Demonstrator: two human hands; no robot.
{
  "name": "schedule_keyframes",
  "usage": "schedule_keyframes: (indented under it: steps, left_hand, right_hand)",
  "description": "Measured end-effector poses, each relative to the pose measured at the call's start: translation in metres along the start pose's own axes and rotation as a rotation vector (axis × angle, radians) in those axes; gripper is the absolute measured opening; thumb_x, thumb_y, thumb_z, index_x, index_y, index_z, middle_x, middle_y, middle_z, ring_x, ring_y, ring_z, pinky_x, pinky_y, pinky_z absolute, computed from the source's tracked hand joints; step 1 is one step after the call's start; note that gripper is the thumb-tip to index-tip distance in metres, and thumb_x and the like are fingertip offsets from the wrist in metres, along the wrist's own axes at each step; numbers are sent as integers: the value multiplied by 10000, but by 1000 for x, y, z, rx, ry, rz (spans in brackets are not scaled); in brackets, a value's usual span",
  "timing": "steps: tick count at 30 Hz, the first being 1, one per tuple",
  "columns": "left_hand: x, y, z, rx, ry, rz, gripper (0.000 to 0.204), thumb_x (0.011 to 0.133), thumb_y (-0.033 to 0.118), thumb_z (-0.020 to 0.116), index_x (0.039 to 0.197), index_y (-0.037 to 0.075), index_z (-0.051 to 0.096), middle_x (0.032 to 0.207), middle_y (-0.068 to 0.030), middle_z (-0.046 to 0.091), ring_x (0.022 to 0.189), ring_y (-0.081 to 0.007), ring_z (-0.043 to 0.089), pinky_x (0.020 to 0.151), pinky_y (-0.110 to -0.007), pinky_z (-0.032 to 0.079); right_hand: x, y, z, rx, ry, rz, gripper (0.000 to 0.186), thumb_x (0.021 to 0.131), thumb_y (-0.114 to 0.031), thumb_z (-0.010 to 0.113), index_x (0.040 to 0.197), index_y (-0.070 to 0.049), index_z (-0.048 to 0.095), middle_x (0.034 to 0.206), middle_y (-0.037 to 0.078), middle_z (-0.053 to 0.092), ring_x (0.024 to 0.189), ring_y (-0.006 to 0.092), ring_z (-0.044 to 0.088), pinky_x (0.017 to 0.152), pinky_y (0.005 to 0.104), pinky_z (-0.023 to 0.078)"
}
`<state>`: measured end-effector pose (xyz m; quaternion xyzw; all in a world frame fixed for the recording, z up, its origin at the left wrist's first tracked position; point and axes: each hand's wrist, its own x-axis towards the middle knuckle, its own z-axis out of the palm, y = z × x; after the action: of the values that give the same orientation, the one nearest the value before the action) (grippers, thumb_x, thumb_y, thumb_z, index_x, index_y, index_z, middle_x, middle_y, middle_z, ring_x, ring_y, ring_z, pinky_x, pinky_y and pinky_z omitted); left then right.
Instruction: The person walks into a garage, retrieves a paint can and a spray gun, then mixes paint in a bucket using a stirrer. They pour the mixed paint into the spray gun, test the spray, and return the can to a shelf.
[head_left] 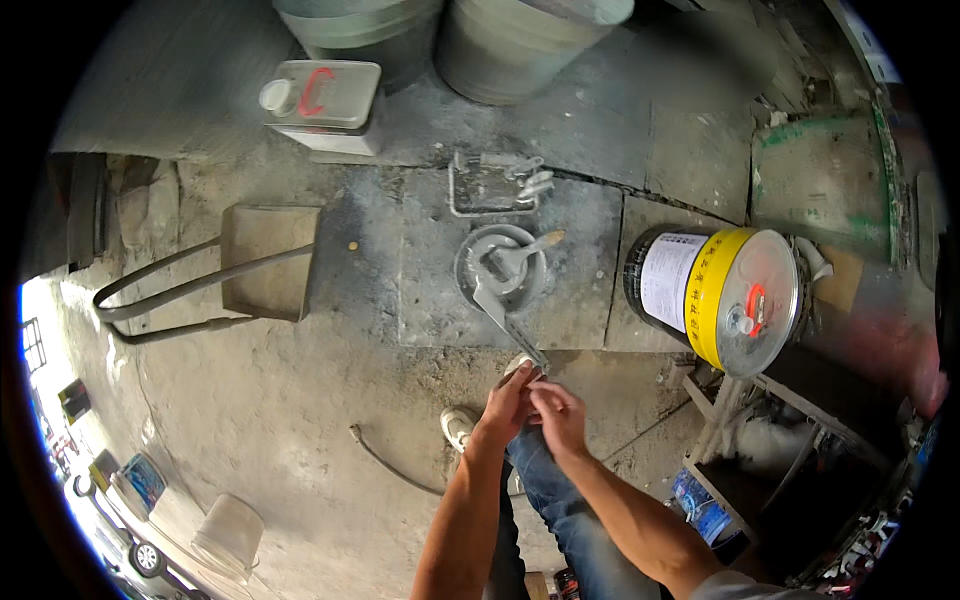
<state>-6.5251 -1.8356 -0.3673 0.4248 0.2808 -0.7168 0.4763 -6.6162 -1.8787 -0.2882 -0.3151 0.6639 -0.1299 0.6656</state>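
Note:
My left hand point(507, 405) and my right hand point(560, 412) meet above my knees, fingertips together. The fingers of both are curled in a pinch; what lies between them, if anything, is too small to make out. Just beyond the fingertips is the dark handle of a flat-bladed scraper point(489, 299), whose pale blade leans over the rim of a round grey basin point(465, 262). I cannot tell whether my fingers touch that handle. Inside the basin sits a smaller round container, with a wide brush point(510, 262) across it, its wooden handle pointing up to the right.
A grey wire-frame rack point(492, 212) stands beyond the basin. A yellow-banded metal drum point(707, 300) is at right, a wooden frame point(715, 415) below it. At left lie a long-handled dustpan point(268, 285) and a rectangular can point(335, 95). A hose point(385, 465) crosses the floor.

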Motion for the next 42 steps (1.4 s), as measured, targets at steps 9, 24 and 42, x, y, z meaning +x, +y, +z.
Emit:
schedule_keyframes:
  steps: [9, 24, 42]
  left_hand:
    - [-30, -120, -31, 1415, -114, -146, 306, 864, 371, 607, 997, 123, 727, 929, -133, 715, 897, -321, 684, 779, -427, 533]
    - [-176, -153, -80, 991, 63, 50, 267, 895, 148, 663, 1133, 29, 644, 981, -116, 717, 894, -207, 709, 790, -308, 552]
    - [-177, -134, -89, 913, 75, 242, 217, 893, 106, 667, 1091, 20, 640, 947, -106, 707, 851, -183, 700, 754, -286, 546]
  right_hand:
    - [127, 112, -179, -1283, 182, -409, 330, 799, -110, 711, 1116, -79, 624, 1062, 94, 639, 916, 268, 641, 793, 380, 523]
    - [158, 208, -111, -1522, -360, -564, 365, 801, -290, 736, 1092, -111, 606, 1060, 40, 603, 966, 236, 641, 792, 380, 539]
    - [157, 245, -94, -1642, -199, -648, 210, 811, -206, 695, 926, -91, 563, 931, 88, 618, 842, 288, 666, 698, 393, 544]
